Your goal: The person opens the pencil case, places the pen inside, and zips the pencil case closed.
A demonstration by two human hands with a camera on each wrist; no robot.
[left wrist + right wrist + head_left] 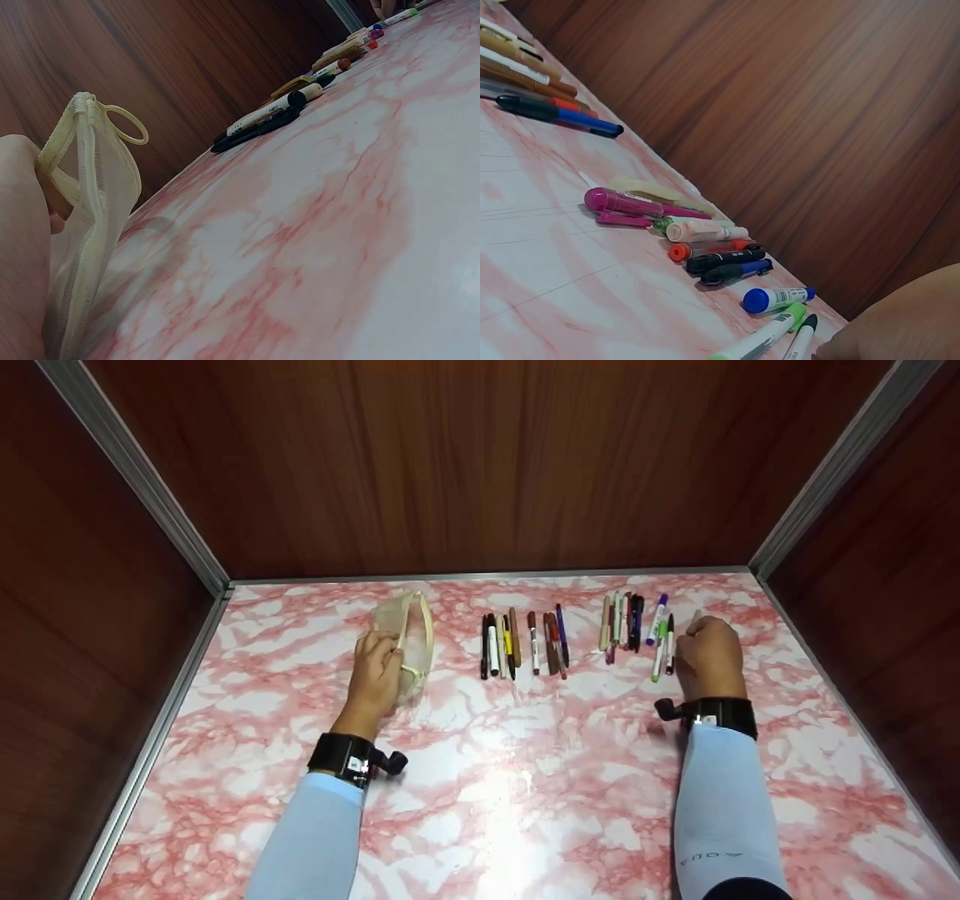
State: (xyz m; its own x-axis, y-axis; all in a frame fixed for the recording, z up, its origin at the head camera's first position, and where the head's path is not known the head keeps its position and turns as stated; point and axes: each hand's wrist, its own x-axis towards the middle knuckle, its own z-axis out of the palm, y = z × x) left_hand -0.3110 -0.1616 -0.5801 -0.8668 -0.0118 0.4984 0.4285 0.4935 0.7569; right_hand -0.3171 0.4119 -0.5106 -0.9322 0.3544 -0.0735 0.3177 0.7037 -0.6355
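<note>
My left hand [375, 667] grips the near side of a pale yellow mesh pouch [420, 649], its mouth gaping to the right. In the left wrist view the zipper edge and a small loop [127, 125] show on the pouch [94, 202]. At the far right, my right hand [712, 649] has curled fingers around a pale pen [697, 616], whose end pokes out past them; the rest is hidden. Just left of that hand lie a black-capped white marker [670, 649], a green-capped marker [659, 652] and a purple-blue-capped marker [657, 619].
Between the hands, a group of pens [492, 645] in black, white, yellow and brown lies beside brown, red and blue ones [555, 645]. Another cluster [621, 622] lies further right. Wood panels [480, 472] wall in the marbled table [480, 780] at the back and sides.
</note>
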